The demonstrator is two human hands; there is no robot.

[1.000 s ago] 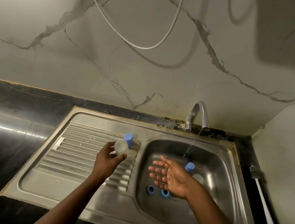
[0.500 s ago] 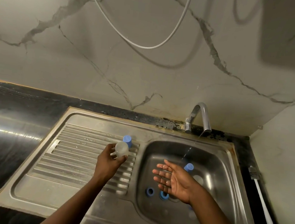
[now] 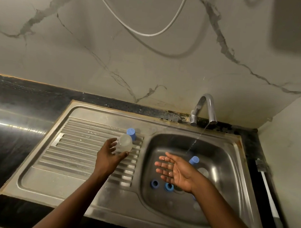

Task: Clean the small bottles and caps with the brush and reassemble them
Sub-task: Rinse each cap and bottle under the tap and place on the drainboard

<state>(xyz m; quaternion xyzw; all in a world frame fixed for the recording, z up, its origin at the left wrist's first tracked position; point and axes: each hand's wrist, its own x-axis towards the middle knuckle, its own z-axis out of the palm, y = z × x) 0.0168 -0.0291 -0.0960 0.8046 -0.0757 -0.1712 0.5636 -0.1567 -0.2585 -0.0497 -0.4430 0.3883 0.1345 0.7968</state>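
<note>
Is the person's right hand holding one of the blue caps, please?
No, the right hand lies open and empty over the sink basin.

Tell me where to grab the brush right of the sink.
Grip the brush by its white handle, near mid-length, coming from above on the sink side. It lies flat along the counter, close against the wall, so that side looks cramped; its head is at the far end.
</note>
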